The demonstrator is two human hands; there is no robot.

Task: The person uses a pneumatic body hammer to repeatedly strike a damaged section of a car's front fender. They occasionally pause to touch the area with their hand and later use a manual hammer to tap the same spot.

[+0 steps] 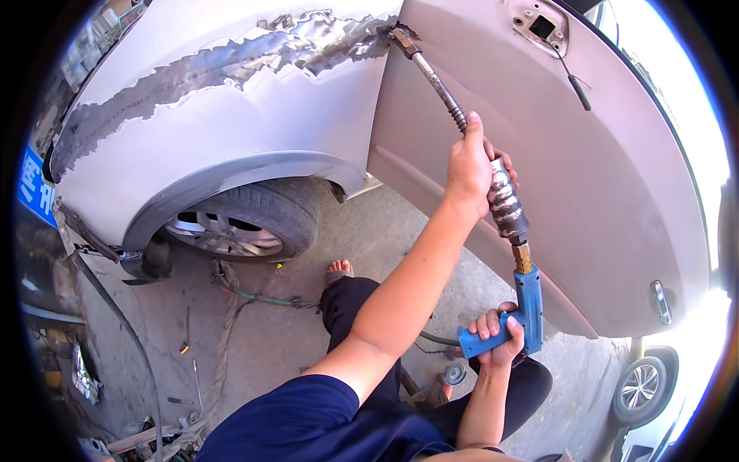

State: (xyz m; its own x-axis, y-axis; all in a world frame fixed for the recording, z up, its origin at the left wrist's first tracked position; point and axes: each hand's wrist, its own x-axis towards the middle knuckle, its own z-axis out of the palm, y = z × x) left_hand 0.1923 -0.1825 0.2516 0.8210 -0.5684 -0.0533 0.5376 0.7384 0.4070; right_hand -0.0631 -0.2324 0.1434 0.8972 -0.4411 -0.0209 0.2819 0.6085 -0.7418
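A slide-hammer dent puller [509,202] with a blue pistol grip slants across in front of me. My left hand [471,165] wraps round its rod and sliding weight at mid-length. My right hand [499,335] is closed on the blue pistol grip [530,304] nearer my body. The puller's squared metal tip [403,41] meets the rear end of a jagged bare-metal strip [300,48] on the pale car fender [254,115], right by the door edge. Whether the tip is fixed to the metal I cannot tell.
The car door [554,169] stands swung open on the right, its handle towards me. Below the fender is a wheel [254,223]. Hoses and a cable [115,308] cross the concrete floor, with small tools [198,385] lying at left. Another car's wheel [640,389] shows at lower right.
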